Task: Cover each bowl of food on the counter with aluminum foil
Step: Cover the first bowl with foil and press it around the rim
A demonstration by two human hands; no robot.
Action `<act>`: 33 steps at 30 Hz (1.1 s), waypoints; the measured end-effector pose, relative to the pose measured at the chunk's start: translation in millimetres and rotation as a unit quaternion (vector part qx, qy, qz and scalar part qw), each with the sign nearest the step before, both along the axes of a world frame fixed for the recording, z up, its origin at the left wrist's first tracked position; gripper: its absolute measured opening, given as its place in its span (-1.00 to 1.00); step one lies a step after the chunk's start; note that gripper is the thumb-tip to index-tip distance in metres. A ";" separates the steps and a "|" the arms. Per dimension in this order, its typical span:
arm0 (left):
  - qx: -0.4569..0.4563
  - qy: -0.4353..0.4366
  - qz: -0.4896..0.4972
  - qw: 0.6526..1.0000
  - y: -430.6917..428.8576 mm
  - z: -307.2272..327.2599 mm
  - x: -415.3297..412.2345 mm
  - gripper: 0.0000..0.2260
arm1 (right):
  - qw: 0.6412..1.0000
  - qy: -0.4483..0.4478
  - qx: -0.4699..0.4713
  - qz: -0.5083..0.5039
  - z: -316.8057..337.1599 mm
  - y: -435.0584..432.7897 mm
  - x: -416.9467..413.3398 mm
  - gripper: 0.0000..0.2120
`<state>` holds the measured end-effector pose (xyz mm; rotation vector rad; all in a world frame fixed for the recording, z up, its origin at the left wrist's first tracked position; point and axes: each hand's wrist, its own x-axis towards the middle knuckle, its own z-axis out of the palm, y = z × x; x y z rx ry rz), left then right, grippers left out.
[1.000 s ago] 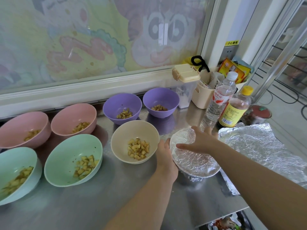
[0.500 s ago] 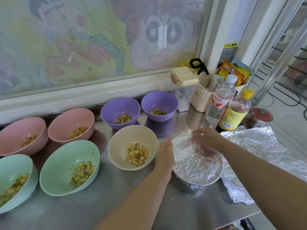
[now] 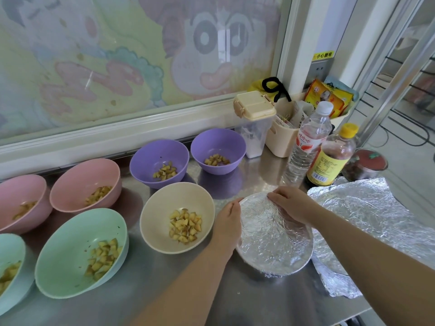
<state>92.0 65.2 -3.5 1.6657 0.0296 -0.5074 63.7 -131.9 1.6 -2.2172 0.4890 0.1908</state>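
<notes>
A foil-covered bowl stands on the steel counter at the right. My left hand lies against its left side with the thumb at the rim. My right hand presses flat on the foil at the far rim. Left of it are several uncovered bowls of diced food: a cream bowl, two purple bowls, two pink bowls and two green bowls. Loose crinkled foil sheets lie right of the covered bowl.
Behind the covered bowl stand a water bottle, a yellow-capped bottle and a red-lidded jar. A beige basket and a lidded container sit by the window frame. The counter's front edge runs close at the lower right.
My right hand slid from the far right of the foil to the far-left rim, nearer my left hand. My left hand stays on the bowl's left side.
</notes>
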 end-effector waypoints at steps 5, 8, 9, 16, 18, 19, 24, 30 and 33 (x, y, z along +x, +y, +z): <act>-0.008 0.005 0.014 1.000 1.0 -4.5 -2.6 -0.73 | 0.998 -0.007 0.066 -0.018 -1.4 1.9 -4.0 -0.74; -0.007 0.011 0.023 1.000 1.9 -4.4 -4.7 -0.72 | 0.995 -0.013 0.099 -0.022 -1.8 -1.8 -6.4 -0.81; -0.009 0.016 0.022 1.000 2.2 -4.1 -5.3 -0.72 | 0.994 -0.012 0.108 -0.020 -2.0 -3.6 -8.2 -0.81; 0.009 0.020 0.026 0.999 1.9 -5.9 -7.6 -0.74 | 0.998 -0.014 0.060 -0.023 -8.5 -3.2 -13.5 -0.59; 0.018 0.014 0.027 0.999 1.3 -6.0 -8.6 -0.74 | 0.998 -0.027 0.052 -0.021 -7.3 -0.8 -13.7 -0.59; 0.022 0.010 0.025 0.999 1.1 -6.2 -9.0 -0.73 | 0.998 -0.033 0.043 -0.017 -6.9 -0.2 -13.5 -0.60; 0.036 0.003 0.020 0.999 0.5 -8.5 -8.6 -0.72 | 0.999 -0.039 0.018 0.001 -8.4 -3.4 -11.4 -0.65; -0.001 0.006 0.029 1.000 2.7 -11.2 -8.7 -0.73 | 0.995 -0.013 -0.006 0.103 11.4 0.4 7.2 -0.71; -0.014 0.004 0.038 0.999 2.2 -14.6 -8.8 -0.73 | 0.987 0.032 -0.063 0.145 15.2 6.1 21.1 -0.69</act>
